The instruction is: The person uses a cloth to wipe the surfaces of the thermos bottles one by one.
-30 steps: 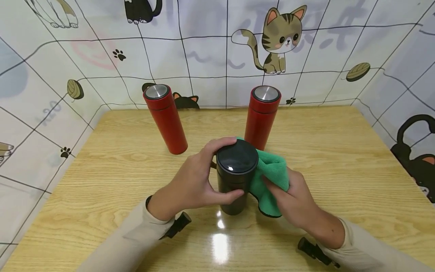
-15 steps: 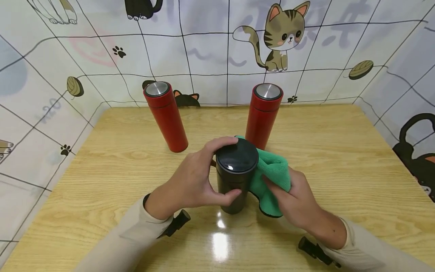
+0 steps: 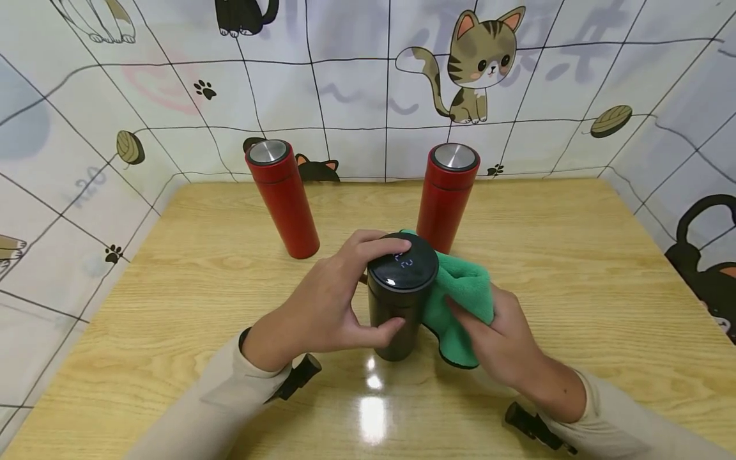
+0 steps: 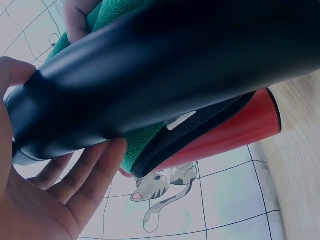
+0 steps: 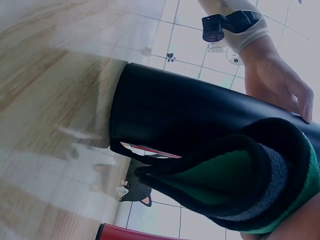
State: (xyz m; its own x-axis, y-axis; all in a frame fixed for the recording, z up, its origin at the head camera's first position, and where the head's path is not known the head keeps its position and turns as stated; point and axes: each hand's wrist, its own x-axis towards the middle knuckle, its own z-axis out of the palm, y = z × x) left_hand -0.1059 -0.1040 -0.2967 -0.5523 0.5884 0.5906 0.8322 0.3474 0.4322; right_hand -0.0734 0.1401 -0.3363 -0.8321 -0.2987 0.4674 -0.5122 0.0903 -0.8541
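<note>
where the left hand [image 3: 328,303] grips: flask [image 3: 399,303], upright on the table [image 3: 190,275], thumb on its near side, fingers curled round it, one fingertip on the lit lid [image 3: 411,273].
right hand [image 3: 506,342]: thumb and fingers clamped on a cloth [image 3: 462,287], held against the flask's side opposite the left palm.
beyond the fingers: red bottle [image 3: 285,207] past the left hand, second bottle [image 3: 445,207] just past the cloth.

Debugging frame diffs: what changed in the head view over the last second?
The left hand moved a fingertip inward from the lid's edge onto the top of the lid, where glowing marks have appeared. Nothing newly gripped or let go.

Unchanged: black bottle in the left hand, green cloth in the right hand, both red bottles standing.
</note>
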